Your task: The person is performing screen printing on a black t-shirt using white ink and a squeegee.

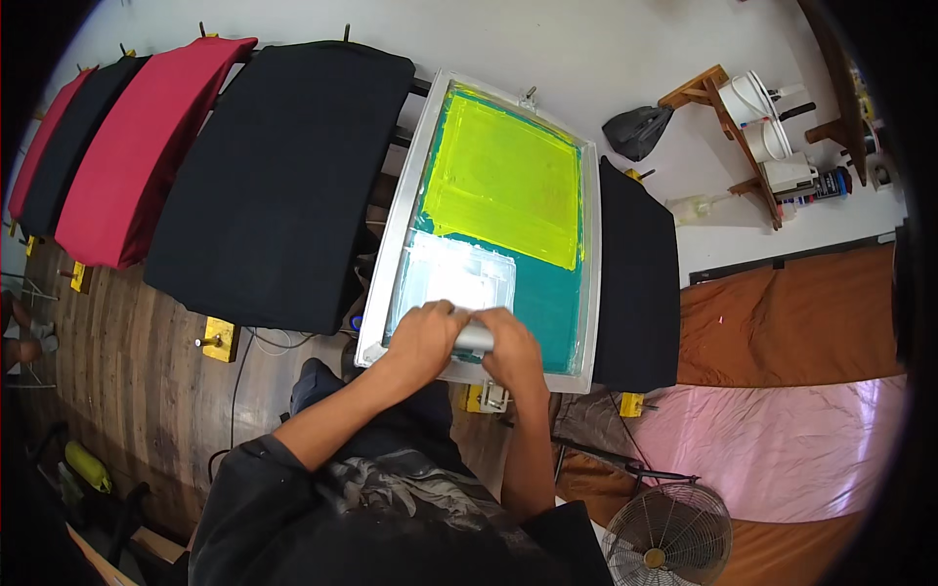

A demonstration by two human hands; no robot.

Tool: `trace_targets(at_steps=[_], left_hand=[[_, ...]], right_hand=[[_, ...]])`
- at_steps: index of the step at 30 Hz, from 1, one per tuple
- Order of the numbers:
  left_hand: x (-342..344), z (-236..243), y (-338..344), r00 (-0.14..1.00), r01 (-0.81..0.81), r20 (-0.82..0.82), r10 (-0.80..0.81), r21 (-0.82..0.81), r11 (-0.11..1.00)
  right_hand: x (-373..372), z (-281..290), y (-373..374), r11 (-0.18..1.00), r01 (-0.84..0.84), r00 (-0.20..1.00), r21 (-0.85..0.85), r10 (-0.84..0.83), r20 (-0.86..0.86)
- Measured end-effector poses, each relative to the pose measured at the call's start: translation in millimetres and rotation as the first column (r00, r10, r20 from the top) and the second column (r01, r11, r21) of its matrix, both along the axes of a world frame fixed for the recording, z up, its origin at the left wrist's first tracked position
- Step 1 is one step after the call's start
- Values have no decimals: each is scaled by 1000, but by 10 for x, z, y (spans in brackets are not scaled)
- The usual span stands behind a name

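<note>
A screen printing frame [591,215] with a silver border lies over a black-covered board, centre. Its mesh carries a yellow-green ink area [503,166] at the top, teal [547,313] at the lower right and white ink [449,269] at the lower left. My left hand [420,347] and my right hand [513,352] grip a grey squeegee [476,335] at the frame's lower end, both with fingers closed around it. The squeegee's blade is hidden.
Boards with black cloth [274,186] and red cloth [137,161] line the left; another black board [640,283] sits right. Shelves hold buckets [743,98]. A fan [669,547] stands lower right beside brown cloth [791,322]. Another person's hand [24,347] shows far left.
</note>
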State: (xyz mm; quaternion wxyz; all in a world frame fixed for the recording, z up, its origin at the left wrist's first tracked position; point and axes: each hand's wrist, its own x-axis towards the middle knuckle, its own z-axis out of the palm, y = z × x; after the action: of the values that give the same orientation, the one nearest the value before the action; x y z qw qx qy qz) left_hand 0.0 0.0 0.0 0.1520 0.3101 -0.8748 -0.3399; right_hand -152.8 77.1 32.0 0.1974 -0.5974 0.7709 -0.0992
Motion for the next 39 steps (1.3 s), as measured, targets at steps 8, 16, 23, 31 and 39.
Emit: trace_targets(at_steps=[8,16,23,31,39], left_hand=[[133,-347,209,998,-30,-62,20,-171,985],[62,-28,47,999,16,-27,-18,-62,998],[45,-346,21,998,-19,-66,14,-88,996],[120,22,203,993,68,93,-70,21,997],[46,-352,192,999,18,-40,-30,-273,962]], right_hand=[[201,-342,247,970,24,1000,-243,-24,6],[83,-5,105,997,29,999,-70,-27,30],[140,-258,73,986,-4,998,-169,-7,-65],[139,-38,240,998,-30,999,-54,28,-34],[148,-372,167,964,-22,997,-266,3,-71]])
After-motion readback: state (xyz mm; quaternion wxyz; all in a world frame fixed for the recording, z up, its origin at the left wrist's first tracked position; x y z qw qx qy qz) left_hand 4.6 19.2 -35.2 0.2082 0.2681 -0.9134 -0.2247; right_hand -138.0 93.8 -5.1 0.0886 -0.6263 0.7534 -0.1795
